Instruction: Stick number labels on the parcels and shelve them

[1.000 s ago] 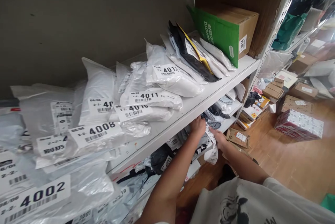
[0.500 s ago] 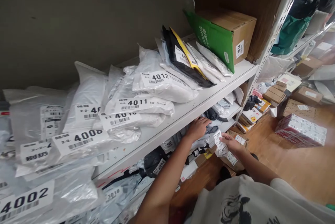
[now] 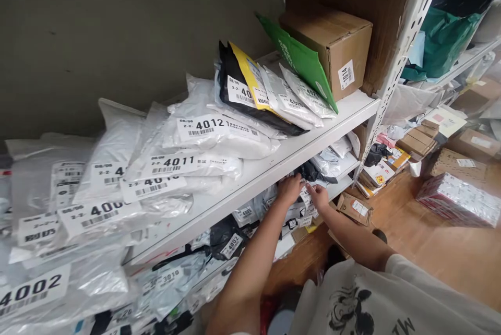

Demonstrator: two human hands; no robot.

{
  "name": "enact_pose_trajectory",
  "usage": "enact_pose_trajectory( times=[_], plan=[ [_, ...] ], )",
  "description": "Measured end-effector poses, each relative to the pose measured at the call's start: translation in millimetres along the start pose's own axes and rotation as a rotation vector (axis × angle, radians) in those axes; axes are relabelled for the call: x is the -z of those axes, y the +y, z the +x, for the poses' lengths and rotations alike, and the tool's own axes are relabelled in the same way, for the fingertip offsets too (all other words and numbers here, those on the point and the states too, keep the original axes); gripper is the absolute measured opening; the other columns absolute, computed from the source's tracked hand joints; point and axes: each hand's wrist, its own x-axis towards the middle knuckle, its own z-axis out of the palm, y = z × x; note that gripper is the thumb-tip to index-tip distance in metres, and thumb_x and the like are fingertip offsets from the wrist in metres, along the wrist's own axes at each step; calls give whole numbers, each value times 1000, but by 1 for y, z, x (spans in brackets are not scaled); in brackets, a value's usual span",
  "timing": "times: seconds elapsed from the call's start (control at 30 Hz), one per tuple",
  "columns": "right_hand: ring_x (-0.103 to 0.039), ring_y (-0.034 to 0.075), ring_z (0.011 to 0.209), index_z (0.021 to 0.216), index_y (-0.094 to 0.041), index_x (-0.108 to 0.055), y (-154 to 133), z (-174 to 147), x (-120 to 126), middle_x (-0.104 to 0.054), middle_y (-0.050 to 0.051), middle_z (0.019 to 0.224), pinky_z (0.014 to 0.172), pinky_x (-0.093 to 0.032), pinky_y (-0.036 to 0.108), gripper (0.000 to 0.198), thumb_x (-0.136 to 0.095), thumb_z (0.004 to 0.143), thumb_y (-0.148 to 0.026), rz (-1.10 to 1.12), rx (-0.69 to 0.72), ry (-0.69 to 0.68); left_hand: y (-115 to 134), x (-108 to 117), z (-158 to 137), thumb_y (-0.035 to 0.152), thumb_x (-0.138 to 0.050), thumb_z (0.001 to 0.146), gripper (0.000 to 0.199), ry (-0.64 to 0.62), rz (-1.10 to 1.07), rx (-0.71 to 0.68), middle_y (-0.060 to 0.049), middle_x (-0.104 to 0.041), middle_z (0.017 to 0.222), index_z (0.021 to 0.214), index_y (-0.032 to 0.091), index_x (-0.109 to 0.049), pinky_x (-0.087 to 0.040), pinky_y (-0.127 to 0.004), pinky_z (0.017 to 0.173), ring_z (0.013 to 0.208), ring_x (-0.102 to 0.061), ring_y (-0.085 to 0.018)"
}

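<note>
On the upper shelf (image 3: 313, 131) at our left lie white numbered parcels (image 3: 203, 136). Below its edge our left hand (image 3: 288, 189) rests palm down, fingers loosely curled, on the parcels of the lower shelf (image 3: 336, 181). Just right of it, nearly touching, our right hand (image 3: 319, 196) pinches a strip of white labels (image 3: 306, 198) that lies between both hands, over a dark bag (image 3: 313, 170)

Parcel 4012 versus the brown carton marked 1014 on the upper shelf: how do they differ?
Parcel 4012 is a soft white plastic bag lying flat on a pile; the carton is a rigid brown cardboard box standing on the shelf board. The bag's label faces up, the carton's faces sideways. Both carry printed white number labels.
</note>
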Motion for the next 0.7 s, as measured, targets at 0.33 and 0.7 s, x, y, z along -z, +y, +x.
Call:
enact_pose_trajectory(
  times=[0.33, 0.7],
  plan=[
    [-39, 12, 45, 55, -25, -44, 7, -24, 12, -45, -6, 46, 46, -33, 27, 63, -82, 46, -74, 106, -179, -65, 15, -7, -5, 22, -42, 99, 32, 70, 89, 71, -24, -60, 123, 114, 9, -67, -48, -46, 95, 122, -52, -38],
    [-45, 13, 51, 55, -19, -61, -9, -62, 74, -56, -2, 53, 52, -35, 27, 54, -87, 52, -66, 51, -137, -157, 4, 3, 5, 15, -48, 93, 40, 133, 32, 63, -21, -62, 131, 131, 12, -60, -47, -42, 100, 121, -58, -32]
  ],
)
